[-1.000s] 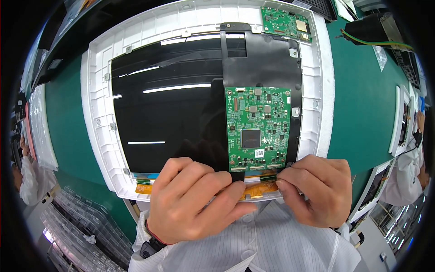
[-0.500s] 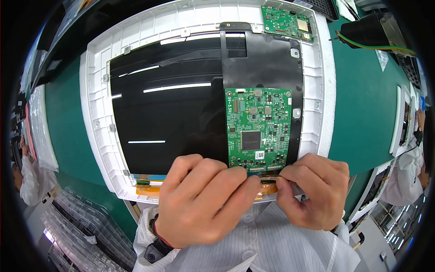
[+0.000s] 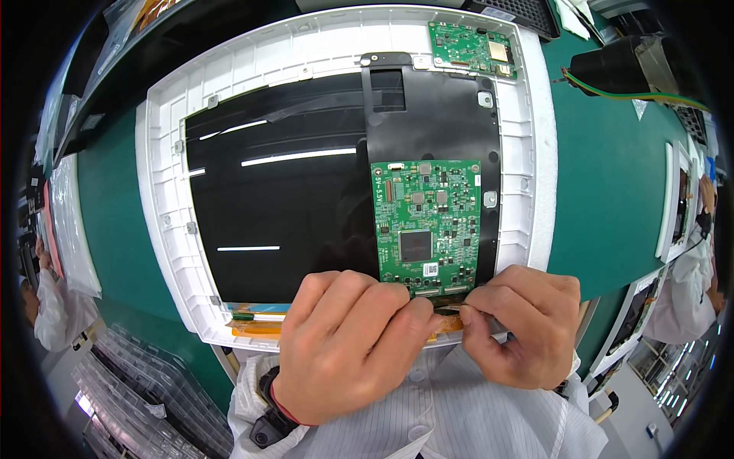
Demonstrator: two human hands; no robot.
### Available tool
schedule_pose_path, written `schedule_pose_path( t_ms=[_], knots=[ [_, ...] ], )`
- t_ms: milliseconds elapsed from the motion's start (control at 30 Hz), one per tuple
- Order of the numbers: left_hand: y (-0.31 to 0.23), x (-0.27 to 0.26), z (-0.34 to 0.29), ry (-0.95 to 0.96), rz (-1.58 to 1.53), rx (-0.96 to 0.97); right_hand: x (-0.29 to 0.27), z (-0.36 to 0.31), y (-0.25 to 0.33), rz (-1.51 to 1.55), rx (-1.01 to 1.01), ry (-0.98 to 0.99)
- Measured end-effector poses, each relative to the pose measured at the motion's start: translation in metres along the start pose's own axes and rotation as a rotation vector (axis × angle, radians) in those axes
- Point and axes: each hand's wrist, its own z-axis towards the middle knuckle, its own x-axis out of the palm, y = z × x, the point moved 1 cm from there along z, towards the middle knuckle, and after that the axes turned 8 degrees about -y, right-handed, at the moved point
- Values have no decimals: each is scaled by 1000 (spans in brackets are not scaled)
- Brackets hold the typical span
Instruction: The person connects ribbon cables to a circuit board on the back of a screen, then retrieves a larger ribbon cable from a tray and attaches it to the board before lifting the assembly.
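Right hand (image 3: pixel 524 329), orange strip (image 3: pixel 449 324) just to its left

The green circuit board (image 3: pixel 451 226) bears white characters (image 3: pixel 378 190) and a coded label (image 3: pixel 431 269), its chip marking (image 3: pixel 416 246) seemingly too blurred.

I get plain white on the frame (image 3: pixel 164 195) and glossy black, streaked with white reflections, on the panel (image 3: pixel 283 203). The large circuit board (image 3: pixel 390 275) is bright green with a dark grey chip (image 3: pixel 416 246); the small circuit board (image 3: pixel 465 47) is green too. The flex strip (image 3: pixel 256 330) reads amber-orange to me, the mat (image 3: pixel 115 206) deep green, the shirt (image 3: pixel 367 432) pale grey, finely pinstriped (a wire (image 3: pixel 627 95) shows yellow and green).
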Motion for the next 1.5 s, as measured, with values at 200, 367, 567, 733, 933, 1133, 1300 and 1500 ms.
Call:
schedule_pose_path(
  t_ms=[200,367,567,733,933,1133,1300,1500],
  knots=[
    [-1,5,2,11,22,2,-1,0,1,-1,13,-5],
    [-2,4,3,14,31,-16,-2,-1,-1,-33,-90,-62],
    [-4,3,5,22,32,-44,-3,-3,-5,-46,-245,-155],
    [-3,5,5,2,16,-40,-2,-4,-5,-79,-313,-109],
    [-1,6,2,-10,49,-18,5,-4,-4,-139,-285,-110],
    [0,4,1,5,37,-9,4,0,-3,-118,-256,-91],
    [-2,8,2,4,-13,-8,3,-3,-5,-119,-264,-68],
    [-5,11,2,6,-7,-11,5,-4,-7,-58,-296,-114]
  ],
)
